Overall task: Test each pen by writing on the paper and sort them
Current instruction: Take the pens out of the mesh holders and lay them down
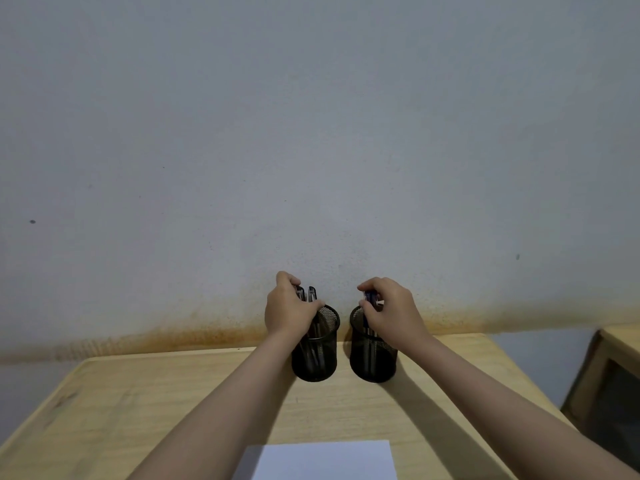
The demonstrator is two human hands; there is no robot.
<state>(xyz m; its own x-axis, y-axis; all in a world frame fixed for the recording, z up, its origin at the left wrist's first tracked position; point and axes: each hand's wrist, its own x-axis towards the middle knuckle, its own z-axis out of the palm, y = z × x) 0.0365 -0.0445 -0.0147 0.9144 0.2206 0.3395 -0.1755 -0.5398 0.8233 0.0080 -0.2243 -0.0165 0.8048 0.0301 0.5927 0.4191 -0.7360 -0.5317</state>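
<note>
A matte grey-white wall [311, 133], rust-stained along its base, rises behind a pale wood-grain table [121, 410] with a white sheet of paper [325, 460] at its near edge. Two round black wire-mesh cups stand side by side near the wall. The left hand [287, 311] grips black-capped pens [311, 293] in the left cup [317, 355], while the right hand [391, 313] pinches blue-capped pens [370, 296] in the right cup [372, 358].

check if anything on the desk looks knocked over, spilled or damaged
Nothing stands out. Both black mesh pen cups stand upright on the light wooden desk, pens inside, and the white paper sheet lies flat near its front edge.
</note>
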